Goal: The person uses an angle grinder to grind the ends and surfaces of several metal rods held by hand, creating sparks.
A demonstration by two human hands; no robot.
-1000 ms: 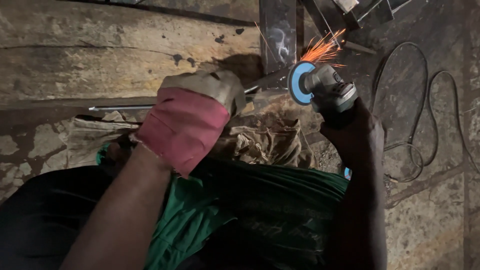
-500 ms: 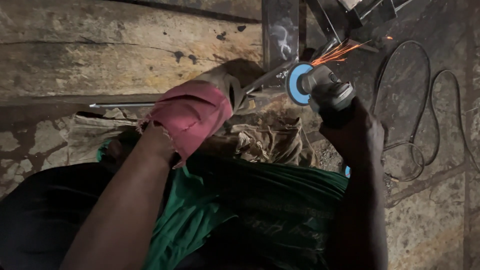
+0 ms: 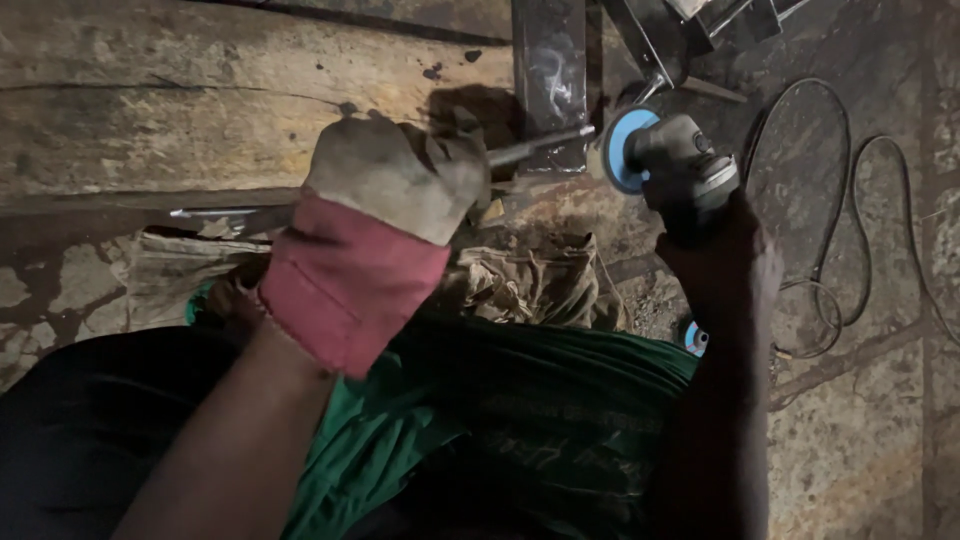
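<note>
My left hand (image 3: 395, 190), in a dirty grey work glove with a red cuff, is closed around a thin metal rod (image 3: 540, 145) that runs from lower left up to the right. The rod's far tip lies just left of a blue grinding disc (image 3: 620, 150). My right hand (image 3: 725, 250), bare and dark in shadow, grips an angle grinder (image 3: 685, 170) by its body, with the disc facing the rod's end. No sparks show.
A flat steel bar (image 3: 548, 70) lies upright beyond the rod on the worn wooden surface (image 3: 200, 100). A black cable (image 3: 850, 200) loops over the floor at right. Crumpled cloth (image 3: 530, 285) and my green garment (image 3: 500, 430) fill the foreground.
Sparks flew from the disc on the rod's tip one second ago and have stopped. The gloved left hand has come closer and larger in view; the grinder stays in place.
</note>
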